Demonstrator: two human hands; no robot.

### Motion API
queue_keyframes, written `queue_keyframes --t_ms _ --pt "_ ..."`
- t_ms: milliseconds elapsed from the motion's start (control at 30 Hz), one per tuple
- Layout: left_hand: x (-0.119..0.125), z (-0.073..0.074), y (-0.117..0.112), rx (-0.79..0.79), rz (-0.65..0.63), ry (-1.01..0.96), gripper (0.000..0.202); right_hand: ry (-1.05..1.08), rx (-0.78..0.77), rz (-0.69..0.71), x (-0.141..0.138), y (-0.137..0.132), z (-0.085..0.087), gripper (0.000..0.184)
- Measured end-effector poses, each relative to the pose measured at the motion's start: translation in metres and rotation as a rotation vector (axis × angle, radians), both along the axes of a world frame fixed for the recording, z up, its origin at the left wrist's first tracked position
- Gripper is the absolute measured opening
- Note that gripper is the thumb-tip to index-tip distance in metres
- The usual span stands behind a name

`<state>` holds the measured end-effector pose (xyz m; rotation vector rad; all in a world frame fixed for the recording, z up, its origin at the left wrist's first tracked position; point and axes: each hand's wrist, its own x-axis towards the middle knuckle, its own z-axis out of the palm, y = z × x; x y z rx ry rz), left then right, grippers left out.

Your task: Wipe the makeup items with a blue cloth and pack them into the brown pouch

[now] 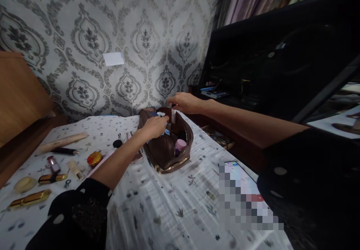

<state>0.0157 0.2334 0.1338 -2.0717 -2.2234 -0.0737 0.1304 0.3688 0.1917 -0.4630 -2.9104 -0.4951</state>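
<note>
A brown makeup bag [159, 152] stands unzipped on the cloth, its gold zip around the opening. Inside it I see a pink round-topped item [180, 144] and a white label [173, 116]. My left hand [156, 127] reaches over the bag's left side, fingers closed at the opening beside a light-blue item [167, 132]; its exact hold is hidden. At the far rim is my right hand [184, 102], fingers curled together with a small dark bit showing beneath them. What it grips is too small to name.
Cosmetics lie at left: a beige tube [63, 142], gold tubes [30, 199], a red-and-gold round case [95, 158] and a cream round item [25, 184]. A phone [239, 171], partly blurred, lies at right. Beyond the cloth's right edge stands a dark screen [270, 55].
</note>
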Motion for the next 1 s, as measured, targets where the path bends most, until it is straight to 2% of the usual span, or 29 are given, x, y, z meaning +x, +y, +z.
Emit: queue_keyframes --t_ms 100,333,600,800,900,1000 --pt "0.000 0.000 0.001 -0.007 0.003 -0.003 0.029 -0.020 0.013 -0.024 -0.001 -0.003 -0.007 0.030" --pt "0.000 -0.002 0.001 -0.004 -0.003 -0.009 0.032 -0.060 -0.002 0.060 -0.006 -0.004 -0.023 0.011" --pt "-0.003 -0.006 0.004 0.027 -0.088 -0.029 0.034 -0.004 -0.030 0.020 -0.014 0.006 -0.033 0.015" --pt "-0.001 -0.006 0.001 0.054 -0.058 -0.071 0.033 0.036 -0.047 0.030 -0.015 0.008 -0.038 0.019" --pt "-0.003 -0.009 -0.005 0.138 -0.045 -0.117 0.035 0.121 -0.055 0.059 -0.013 0.012 -0.045 0.023" --pt "-0.006 -0.018 -0.018 0.438 -0.090 -0.273 0.029 0.273 -0.060 0.108 -0.006 0.009 -0.051 0.024"
